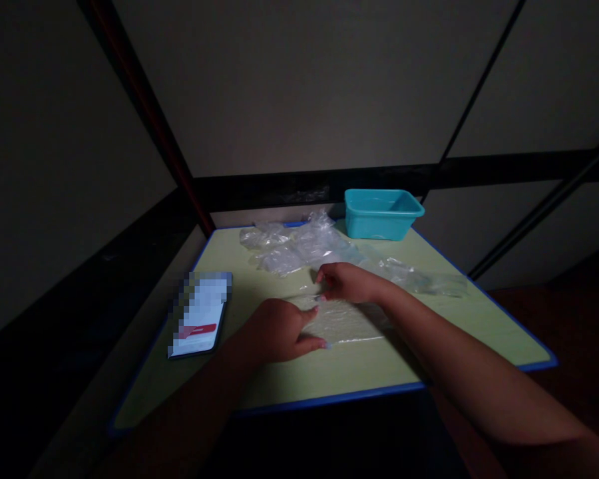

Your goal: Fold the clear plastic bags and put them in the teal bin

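Observation:
A clear, thin plastic bag (349, 322) lies spread flat on the table in front of me. My left hand (282, 330) rests at its left end, thumb and index finger stretched out apart on the plastic. Over the bag's far edge is my right hand (349, 283), its fingers bent and a gap showing between the upper finger and the lower fingertip. That lower fingertip comes close to my left index finger. Part of the bag is hidden under my right hand and forearm. Beyond my hands lies a crumpled heap of clear plastic bags (299, 247).
A turquoise plastic basket (379, 223) stands at the table's back right. A phone (199, 319) with a lit screen lies at the left. More clear plastic (419, 276) stretches to the right of the heap. The pale table (279, 386) has a blue edge; panelled walls rise behind it.

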Available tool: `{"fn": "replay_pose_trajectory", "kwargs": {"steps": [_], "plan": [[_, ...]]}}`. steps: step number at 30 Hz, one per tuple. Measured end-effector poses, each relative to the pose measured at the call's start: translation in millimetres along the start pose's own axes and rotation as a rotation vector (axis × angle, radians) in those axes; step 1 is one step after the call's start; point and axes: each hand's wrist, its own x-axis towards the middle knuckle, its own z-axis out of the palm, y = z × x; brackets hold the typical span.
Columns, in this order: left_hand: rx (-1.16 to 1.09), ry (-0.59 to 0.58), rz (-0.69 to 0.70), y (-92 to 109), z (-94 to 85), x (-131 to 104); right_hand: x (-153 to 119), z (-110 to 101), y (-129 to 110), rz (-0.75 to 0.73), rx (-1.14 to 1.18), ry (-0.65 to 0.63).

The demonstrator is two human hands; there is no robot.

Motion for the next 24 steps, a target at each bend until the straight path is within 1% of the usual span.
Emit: {"fn": "replay_pose_trajectory", "kwargs": {"steps": [3, 7, 10, 14, 16, 18, 21, 24], "plan": [[-0.014, 0.008, -0.011, 0.0, 1.4, 0.2, 5.6, 7.7, -6.0, 0.03, -0.07, 0.088], [-0.02, 0.03, -0.006, -0.3, 2.7, 0.4, 11.3, 14.2, -10.8, 0.032, -0.109, 0.135], [-0.002, 0.022, -0.002, 0.2, 2.4, 0.5, 14.9, 16.3, -9.2, 0.022, -0.15, 0.103], [0.014, 0.009, -0.01, 1.4, 0.8, 0.9, 17.2, 15.5, -5.1, 0.014, -0.177, 0.023], [0.021, -0.002, -0.014, 2.2, -0.3, 1.3, 16.3, 14.1, -3.7, 0.002, -0.116, -0.024], [0.028, -0.015, -0.017, 2.9, -1.5, 1.6, 14.4, 13.2, -2.5, -0.013, -0.006, -0.058], [0.034, -0.017, -0.013, 3.3, -2.5, 1.4, 11.3, 13.0, -0.7, -0.035, 0.173, -0.07], [0.035, -0.001, -0.005, 2.5, -1.3, 0.9, 9.6, 12.7, 0.4, -0.015, 0.294, -0.071]]}}
